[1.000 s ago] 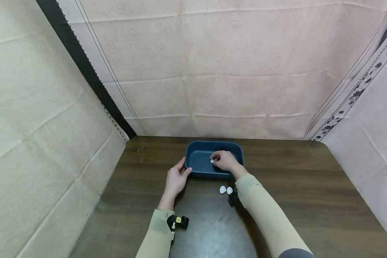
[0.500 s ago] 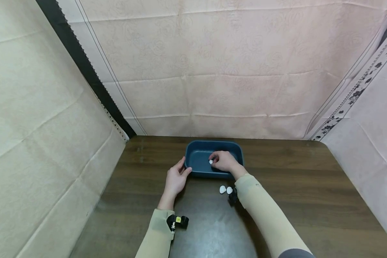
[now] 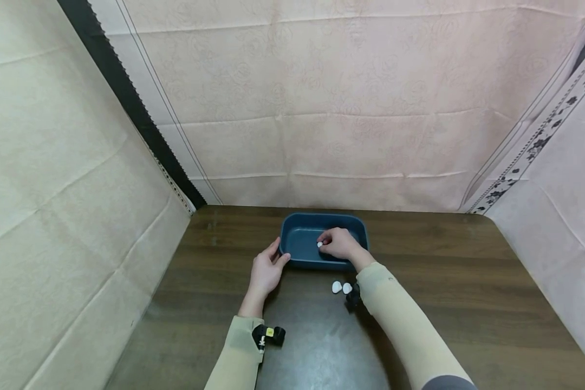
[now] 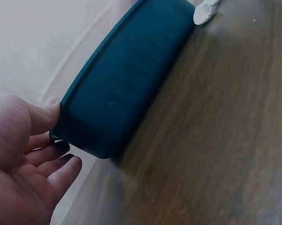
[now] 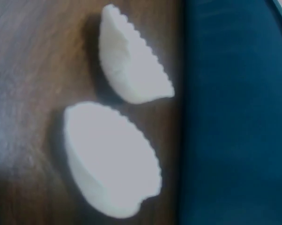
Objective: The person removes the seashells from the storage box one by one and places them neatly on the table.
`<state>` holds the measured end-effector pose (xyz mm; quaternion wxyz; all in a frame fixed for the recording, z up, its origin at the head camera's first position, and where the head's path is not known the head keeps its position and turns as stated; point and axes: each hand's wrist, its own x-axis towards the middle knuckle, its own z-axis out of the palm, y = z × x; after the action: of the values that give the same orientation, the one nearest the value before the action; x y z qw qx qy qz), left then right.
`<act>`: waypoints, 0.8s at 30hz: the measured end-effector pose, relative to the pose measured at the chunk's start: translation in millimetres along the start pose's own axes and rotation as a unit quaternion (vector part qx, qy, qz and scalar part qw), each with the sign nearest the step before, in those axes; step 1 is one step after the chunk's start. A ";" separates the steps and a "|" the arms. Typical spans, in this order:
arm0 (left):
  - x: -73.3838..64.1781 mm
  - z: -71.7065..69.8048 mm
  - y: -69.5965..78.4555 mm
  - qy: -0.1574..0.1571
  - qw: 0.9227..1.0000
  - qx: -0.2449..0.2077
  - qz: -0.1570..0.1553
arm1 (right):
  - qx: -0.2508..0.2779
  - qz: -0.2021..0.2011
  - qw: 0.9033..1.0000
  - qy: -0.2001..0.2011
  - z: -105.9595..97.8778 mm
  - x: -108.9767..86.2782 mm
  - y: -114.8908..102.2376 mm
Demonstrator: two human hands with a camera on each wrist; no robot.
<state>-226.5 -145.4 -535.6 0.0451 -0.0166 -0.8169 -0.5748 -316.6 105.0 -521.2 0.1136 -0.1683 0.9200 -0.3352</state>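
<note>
A deep blue tray stands on the wooden table. At its near left corner my left hand grips the rim; in the left wrist view the thumb lies on the rim and the fingers curl behind the corner. My right hand reaches inside the tray and pinches a small white dumpling, mostly covered by the fingers. Two more white dumplings with crimped edges, one on the left and one on the right, lie on the table just in front of the tray, under the right forearm's wrist camera.
The brown wooden table extends to both sides of the tray. Behind it hangs a pale patterned cloth, with further cloth walls at left and right. A black wrist camera sticks out from the left sleeve.
Both hands stay nearly in place. The right fingers, with the dumpling between them, shift only very slightly inside the tray.
</note>
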 end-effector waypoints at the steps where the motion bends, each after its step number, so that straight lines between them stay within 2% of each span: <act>1: 0.1 -0.1 -0.3 0.000 1.000 0.000 0.000 | 0.004 -0.002 1.000 0.000 -1.1 0.0 0.1; 7: -0.9 -0.9 -2.0 0.002 1.000 0.002 0.001 | 0.047 -0.015 0.999 0.009 -12.1 -6.2 -4.6; 15: -0.8 -1.7 -1.4 0.001 1.000 -0.002 0.004 | 0.091 -0.054 0.993 0.049 -32.8 -24.2 -11.5; 20: -0.8 -0.9 -0.4 0.000 1.000 0.000 0.006 | 0.103 -0.059 0.990 0.075 -43.9 -41.1 -6.1; 24: -1.0 -0.3 1.3 -0.001 1.000 -0.003 0.005 | 0.131 -0.049 0.985 0.105 -52.4 -60.1 -0.2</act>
<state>-225.4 -145.1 -534.4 0.0465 -0.0212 -0.8153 -0.5768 -278.3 158.4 -476.0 0.0206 -0.1602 0.8657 -0.4738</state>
